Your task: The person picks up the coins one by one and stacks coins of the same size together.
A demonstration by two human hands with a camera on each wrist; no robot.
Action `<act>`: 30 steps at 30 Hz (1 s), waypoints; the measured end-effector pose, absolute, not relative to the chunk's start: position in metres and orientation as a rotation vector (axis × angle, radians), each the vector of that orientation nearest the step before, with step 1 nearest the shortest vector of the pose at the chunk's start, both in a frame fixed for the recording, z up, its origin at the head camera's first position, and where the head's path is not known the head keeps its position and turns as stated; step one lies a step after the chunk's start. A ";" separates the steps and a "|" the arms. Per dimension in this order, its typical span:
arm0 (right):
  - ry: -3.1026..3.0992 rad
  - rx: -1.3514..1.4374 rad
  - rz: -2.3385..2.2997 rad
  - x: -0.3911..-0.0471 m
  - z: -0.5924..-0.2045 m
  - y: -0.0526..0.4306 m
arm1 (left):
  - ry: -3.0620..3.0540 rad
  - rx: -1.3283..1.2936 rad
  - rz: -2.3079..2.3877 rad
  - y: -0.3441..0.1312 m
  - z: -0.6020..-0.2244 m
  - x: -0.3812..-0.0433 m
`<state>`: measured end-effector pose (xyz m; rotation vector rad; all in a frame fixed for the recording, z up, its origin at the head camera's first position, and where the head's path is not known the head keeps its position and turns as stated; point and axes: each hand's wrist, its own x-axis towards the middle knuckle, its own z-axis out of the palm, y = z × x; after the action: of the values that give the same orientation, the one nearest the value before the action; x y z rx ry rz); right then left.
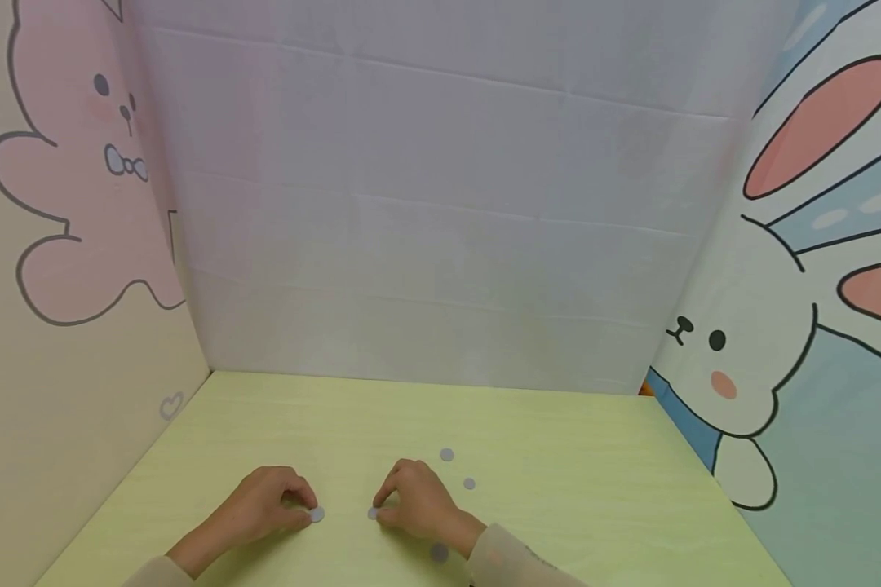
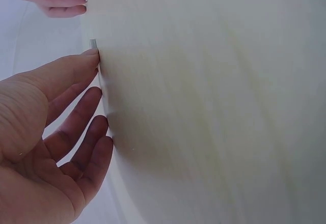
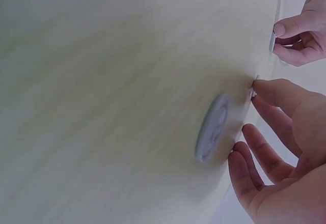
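On the pale yellow tabletop, my left hand [image 1: 266, 507] pinches a grey coin [image 1: 317, 514] between thumb and fingertips. The same coin [image 2: 93, 43] sticks out past the thumb in the left wrist view. My right hand [image 1: 420, 501] faces it a short way to the right, its thumb and forefinger pinching a smaller coin [image 1: 372, 514] at the table surface. Much of that small coin is covered by the fingers. A larger coin [image 1: 439, 553] lies beside the right wrist; the right wrist view shows a coin [image 3: 213, 127] with a raised design near the curled fingers.
Beyond the right hand lie a grey coin [image 1: 447, 454] and a smaller one [image 1: 469, 483]. A plain white sheet [image 1: 440, 244] closes off the back of the yellow table [image 1: 323, 416]. Side panels carry a pink cartoon animal [image 1: 81, 204] and a white rabbit [image 1: 749, 367].
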<state>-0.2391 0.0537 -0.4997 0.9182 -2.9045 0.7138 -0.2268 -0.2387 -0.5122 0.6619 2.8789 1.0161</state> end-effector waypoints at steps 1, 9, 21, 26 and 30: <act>-2.907 0.916 0.728 -0.239 -0.499 0.054 | 2.878 0.661 1.016 -0.239 -0.512 -0.227; -2.903 0.908 0.771 -0.239 -0.502 0.055 | 2.877 0.671 1.012 -0.239 -0.512 -0.227; -2.900 0.903 0.750 -0.241 -0.503 0.054 | 2.881 0.718 1.006 -0.240 -0.511 -0.227; -2.899 0.896 0.747 -0.241 -0.504 0.054 | 2.875 0.718 1.011 -0.240 -0.510 -0.227; -2.895 0.893 0.742 -0.241 -0.504 0.054 | 2.871 0.730 1.011 -0.241 -0.511 -0.228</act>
<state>-0.2413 0.0544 -0.5037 0.8930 -2.8950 0.7419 -0.2277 -0.2406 -0.5106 0.7303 2.8712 1.0114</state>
